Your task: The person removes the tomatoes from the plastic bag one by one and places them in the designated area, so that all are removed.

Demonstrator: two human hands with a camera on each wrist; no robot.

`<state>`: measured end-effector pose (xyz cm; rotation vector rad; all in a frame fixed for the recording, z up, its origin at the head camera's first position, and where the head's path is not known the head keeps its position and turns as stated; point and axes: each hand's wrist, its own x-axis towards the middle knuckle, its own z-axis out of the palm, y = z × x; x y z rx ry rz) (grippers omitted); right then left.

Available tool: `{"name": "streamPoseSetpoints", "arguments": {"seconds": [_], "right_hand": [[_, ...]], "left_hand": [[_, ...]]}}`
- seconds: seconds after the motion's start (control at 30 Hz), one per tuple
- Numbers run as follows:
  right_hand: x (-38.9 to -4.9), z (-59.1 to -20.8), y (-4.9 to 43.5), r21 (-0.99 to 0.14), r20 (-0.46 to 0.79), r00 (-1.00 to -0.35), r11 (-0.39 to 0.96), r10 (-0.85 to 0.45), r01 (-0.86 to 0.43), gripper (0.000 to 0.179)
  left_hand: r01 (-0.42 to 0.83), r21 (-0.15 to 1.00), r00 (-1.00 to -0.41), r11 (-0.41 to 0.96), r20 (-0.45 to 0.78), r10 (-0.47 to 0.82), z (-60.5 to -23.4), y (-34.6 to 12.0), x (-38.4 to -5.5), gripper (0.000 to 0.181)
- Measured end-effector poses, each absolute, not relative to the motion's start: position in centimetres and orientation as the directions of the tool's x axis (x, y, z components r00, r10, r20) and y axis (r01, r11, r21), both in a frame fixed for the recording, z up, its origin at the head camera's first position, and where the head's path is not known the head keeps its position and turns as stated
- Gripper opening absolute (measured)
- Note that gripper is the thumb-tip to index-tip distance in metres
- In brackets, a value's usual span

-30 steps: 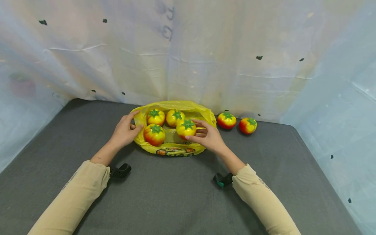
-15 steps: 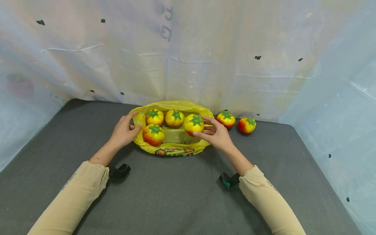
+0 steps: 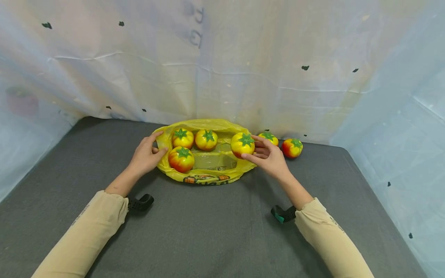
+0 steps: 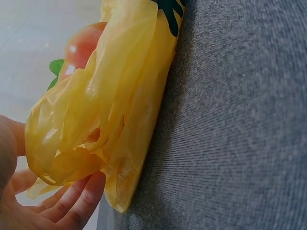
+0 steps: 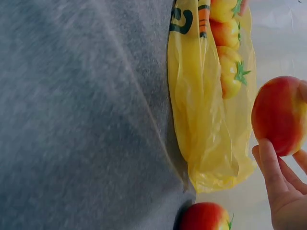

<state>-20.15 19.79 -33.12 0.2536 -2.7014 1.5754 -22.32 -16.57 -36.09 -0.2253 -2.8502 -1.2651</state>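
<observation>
A yellow plastic bag [image 3: 205, 177] lies with its mouth spread wide on the dark grey table. Inside its left half sit three red-and-yellow tomatoes [image 3: 181, 159] with green star-shaped tops. My left hand [image 3: 146, 154] holds the bag's left rim; the left wrist view shows its fingers [image 4: 88, 201] against the crumpled yellow plastic. Between thumb and fingers, my right hand [image 3: 269, 156] grips another tomato [image 3: 242, 144] over the bag's right rim. In the right wrist view this tomato [image 5: 278, 115] is held up above the bag's edge.
Two more tomatoes stand on the table right of the bag: the nearer tomato [image 3: 268, 137] is partly hidden behind my right hand, the farther tomato [image 3: 292, 148] stands beyond it. A pale sheet [image 3: 243, 77] hangs behind the table, and bluish sheeting [image 3: 399, 146] hangs on the right.
My right hand has carried its tomato rightward, from over the bag's inside to its right rim, and now covers part of a table tomato. The left hand stays at the left rim.
</observation>
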Motion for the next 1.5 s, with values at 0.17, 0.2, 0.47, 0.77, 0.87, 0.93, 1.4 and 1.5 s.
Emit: {"name": "streamPoseSetpoints", "arguments": {"seconds": [0.17,0.2,0.47,0.77,0.87,0.93,1.4,1.5], "right_hand": [[-19.8,-33.0,20.8,-0.862,0.084,-0.989,0.490,-0.123,-0.134,0.069],[-19.7,-33.0,21.0,-0.857,0.082,-0.990,0.499,-0.118,-0.130,0.070],[-19.5,-33.2,22.3,-0.848,0.074,-0.992,0.517,-0.105,-0.118,0.071],[-18.9,-33.3,24.1,-0.816,0.078,-0.995,0.570,-0.066,-0.102,0.072],[-18.8,-33.5,24.7,-0.805,0.075,-0.996,0.586,-0.053,-0.092,0.072],[-18.7,-33.6,25.1,-0.793,0.074,-0.996,0.603,-0.048,-0.088,0.072],[-17.3,-34.2,27.7,-0.774,0.060,-0.998,0.632,0.001,-0.046,0.072],[-16.9,-34.4,28.5,-0.763,0.055,-0.998,0.645,0.022,-0.027,0.072]], "left_hand": [[0.136,0.745,-0.990,0.653,0.076,0.119,-36.1,-16.5,-22.3,0.060],[0.135,0.746,-0.990,0.652,0.076,0.118,-36.2,-16.5,-22.3,0.060],[0.144,0.752,-0.989,0.643,0.090,0.116,-36.2,-16.6,-22.3,0.059],[0.140,0.752,-0.990,0.644,0.087,0.114,-36.2,-16.7,-22.2,0.060],[0.140,0.754,-0.990,0.642,0.085,0.115,-36.2,-16.7,-22.2,0.060],[0.141,0.755,-0.989,0.640,0.086,0.117,-36.3,-16.7,-22.2,0.060],[0.141,0.753,-0.989,0.643,0.087,0.116,-36.5,-16.9,-22.4,0.059],[0.139,0.753,-0.990,0.644,0.083,0.116,-36.5,-16.9,-22.3,0.059]]}}
